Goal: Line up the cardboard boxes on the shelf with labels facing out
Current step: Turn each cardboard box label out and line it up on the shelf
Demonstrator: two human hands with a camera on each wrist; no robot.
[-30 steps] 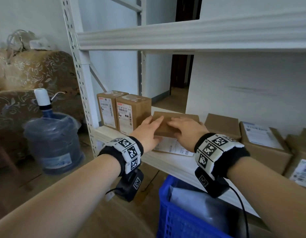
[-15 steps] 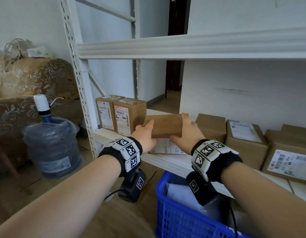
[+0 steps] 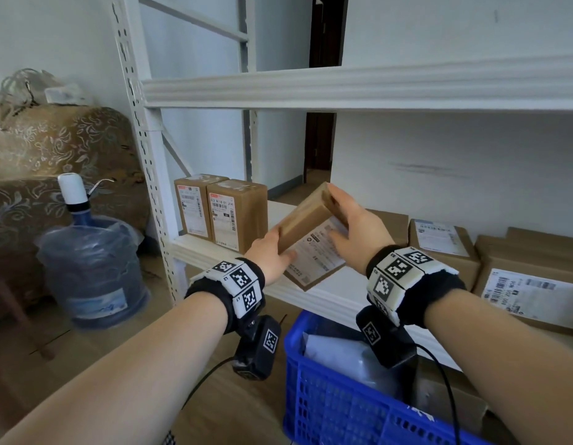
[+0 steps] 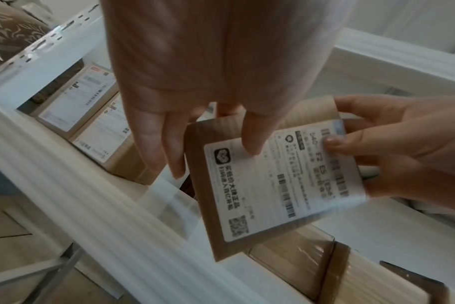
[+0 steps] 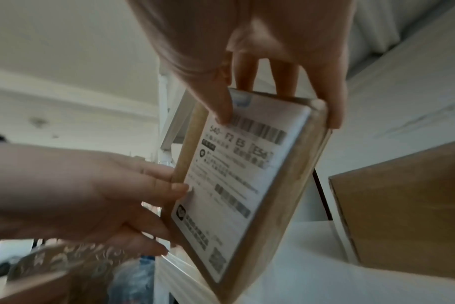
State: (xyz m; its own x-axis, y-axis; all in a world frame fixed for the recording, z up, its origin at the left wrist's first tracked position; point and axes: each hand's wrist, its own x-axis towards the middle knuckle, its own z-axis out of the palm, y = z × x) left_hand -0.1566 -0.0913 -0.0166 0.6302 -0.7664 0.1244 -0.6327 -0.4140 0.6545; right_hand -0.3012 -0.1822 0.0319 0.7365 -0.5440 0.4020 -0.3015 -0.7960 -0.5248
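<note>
The held box (image 3: 306, 216) hangs in the air just above the front of the shelf (image 3: 339, 284), tilted: its long axis runs from low near the left hand up and away toward the right hand. Its white label (image 3: 317, 248) faces down and toward the person, plain to read in both wrist views, so the labelled face already points outward but slants downward.

The left hand (image 3: 270, 255) has its grip on the lower near end, thumb on the label and fingers around the edge. The right hand (image 3: 355, 224) grips the upper far end, thumb pressed on the barcode strip and fingers over the top. Both grips are closed on this one box.

The coming move, as I judge it, turns on this tilt: the lower end must swing under so the box stands upright with the label square to the front. The left hand lies nearer the free slot.

That slot is the bare stretch of shelf just right of the two standing boxes (image 3: 220, 210), which stand upright side by side at the left end with labels facing out. The held box lies to their right, apart from them.

Further right, other boxes (image 3: 439, 242) lie flat with labels up, not yet lined up. A blue crate (image 3: 336, 409) sits below the shelf.
</note>
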